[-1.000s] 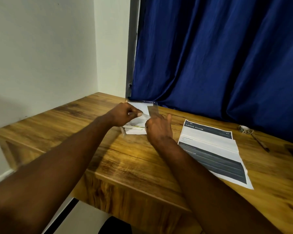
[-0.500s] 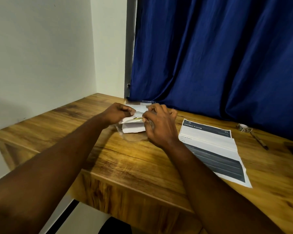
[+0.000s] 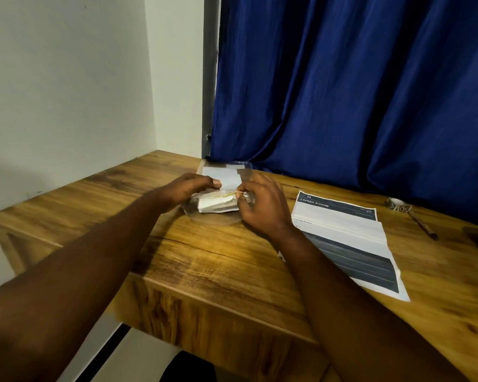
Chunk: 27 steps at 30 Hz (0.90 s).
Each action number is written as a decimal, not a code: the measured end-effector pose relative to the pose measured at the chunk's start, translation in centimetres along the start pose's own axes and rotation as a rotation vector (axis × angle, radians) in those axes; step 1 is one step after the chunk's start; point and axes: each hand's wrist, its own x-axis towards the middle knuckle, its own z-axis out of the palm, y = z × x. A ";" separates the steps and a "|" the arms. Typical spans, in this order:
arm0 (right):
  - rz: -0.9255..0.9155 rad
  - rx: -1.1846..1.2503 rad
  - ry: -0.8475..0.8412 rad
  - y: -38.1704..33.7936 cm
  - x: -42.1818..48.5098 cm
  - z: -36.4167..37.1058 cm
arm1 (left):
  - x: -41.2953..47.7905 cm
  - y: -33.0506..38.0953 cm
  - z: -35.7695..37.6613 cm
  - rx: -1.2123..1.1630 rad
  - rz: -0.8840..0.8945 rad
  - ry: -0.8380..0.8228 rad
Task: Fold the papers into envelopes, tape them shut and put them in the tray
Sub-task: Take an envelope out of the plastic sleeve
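Nearest the front edge of the desk [image 3: 204,260] lies bare wood; toward the right, a printed sheet [image 3: 345,244] lies flat, waiting its turn. Farther in, both hands meet over a small stack of folded envelopes [image 3: 218,205]. The left hand [image 3: 188,188] is curled, fingertips pinching the stack's left end; the right hand [image 3: 262,205] is closed on its right end, pinching a thin yellowish band across the top. The stack's long axis runs left to right between the hands. Just behind, touching distance away, the clear tray [image 3: 243,168] sits at the back edge, so the coming move looks like a short push straight away. A tape roll [image 3: 398,206] rests by the far right edge.
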 end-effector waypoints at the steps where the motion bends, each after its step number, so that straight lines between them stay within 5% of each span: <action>1: 0.030 0.015 -0.018 0.0 -0.1 0.1 | -0.2 0.0 0.1 0.022 0.015 -0.039; 10: 0.205 0.147 -0.041 0.3 0.1 0.9 | 0.4 -0.6 1.0 0.163 0.098 0.064; 20: -0.029 -0.169 -0.184 -1.3 0.5 0.6 | -0.2 -1.0 1.7 0.205 0.240 0.028; 27: 0.073 -0.173 -0.144 -1.8 0.7 0.3 | 0.0 -1.6 1.2 0.201 0.229 0.027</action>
